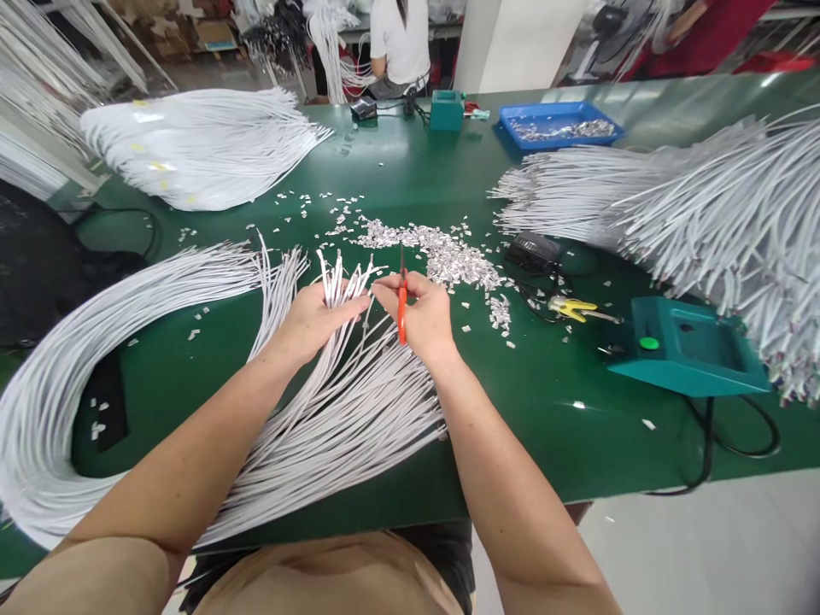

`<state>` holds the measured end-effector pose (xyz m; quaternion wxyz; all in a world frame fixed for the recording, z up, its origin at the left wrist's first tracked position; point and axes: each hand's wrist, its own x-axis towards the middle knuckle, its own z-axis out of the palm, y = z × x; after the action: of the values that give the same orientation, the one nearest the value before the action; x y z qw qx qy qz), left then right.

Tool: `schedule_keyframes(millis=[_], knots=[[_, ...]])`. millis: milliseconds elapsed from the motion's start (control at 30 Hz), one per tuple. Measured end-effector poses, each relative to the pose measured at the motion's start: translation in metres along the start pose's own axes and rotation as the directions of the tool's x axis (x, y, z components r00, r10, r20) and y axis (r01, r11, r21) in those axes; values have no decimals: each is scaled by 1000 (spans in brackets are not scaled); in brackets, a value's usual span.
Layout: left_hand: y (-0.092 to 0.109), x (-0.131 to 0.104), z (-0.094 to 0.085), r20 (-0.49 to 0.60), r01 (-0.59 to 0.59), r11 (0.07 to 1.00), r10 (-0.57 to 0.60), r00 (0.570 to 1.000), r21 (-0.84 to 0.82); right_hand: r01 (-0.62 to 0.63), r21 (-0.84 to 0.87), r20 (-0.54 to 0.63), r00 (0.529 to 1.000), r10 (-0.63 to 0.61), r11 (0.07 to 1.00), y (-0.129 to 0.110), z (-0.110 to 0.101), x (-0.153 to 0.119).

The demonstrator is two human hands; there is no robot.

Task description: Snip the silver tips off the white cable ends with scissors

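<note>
The green tabletop [531, 461] carries a long bundle of white cables [38, 418], bent into a broad loop at the person's left, with its lower run passing under the left forearm and fanning out in front of the body. Judged by its bulk, the whole bundle is likely weighty and floppy, yet springy at the bend, so it would be best lifted with both arms under the curve; each strand alone should be light and flexible, and its smooth-looking jacket may slide against its neighbours. The left hand [307, 323] is wrapped around a small bunch of cable ends [334, 286], thumb laid across them, tips pointing up and away from the body. That is a sensible place to grip: just below the ends, where the short free lengths should stand fairly stiff, firmly enough to stop slipping but without crushing. The right hand [426, 316] is curled around a red-handled pointed tool [402, 320], its thumb and forefinger reaching to the edge of the bunch; whether they pinch a strand, I cannot tell. The tool looks light and is best held by its handle, clear of the dark tip. Smallest are the pale clippings [452, 256], heaped beyond the hands, probably almost weightless and easily scattered.
</note>
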<state>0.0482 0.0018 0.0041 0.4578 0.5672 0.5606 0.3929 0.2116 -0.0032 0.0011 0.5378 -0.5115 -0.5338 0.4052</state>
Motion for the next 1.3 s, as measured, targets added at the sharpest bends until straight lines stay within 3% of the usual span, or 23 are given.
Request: schedule_keyframes(millis=[133,267,367,500,700,833,1067,1200,1300], knots=[[2,0,2,-21,-31,999,30,999,-33,-27,31,36,999,26,999,-2,3,-1],[3,0,1,-2,-24,992,24,1000,-122,-97,57,175,981,85,994,2,-5,4],[2,2,-1,-14,-35,992,34,999,-118,-79,-195,156,982,110,978,9,-11,8],[0,4,-3,-45,-75,997,74,996,-20,-11,-515,154,982,106,857,15,-11,9],[9,0,-5,-53,-131,961,148,988,245,206,-710,272,962,-7,674,12,-10,7],[13,-2,-6,-36,-153,941,171,985,301,261,-753,292,955,-48,603,10,-13,7],[9,0,-4,-55,-106,973,120,991,207,252,-773,290,957,-29,582,13,-10,6],[8,0,-2,-22,-68,997,69,997,30,243,-766,291,957,-17,595,15,-9,6],[8,1,-2,1,-52,995,53,999,-80,217,-724,295,956,9,655,15,-12,8]])
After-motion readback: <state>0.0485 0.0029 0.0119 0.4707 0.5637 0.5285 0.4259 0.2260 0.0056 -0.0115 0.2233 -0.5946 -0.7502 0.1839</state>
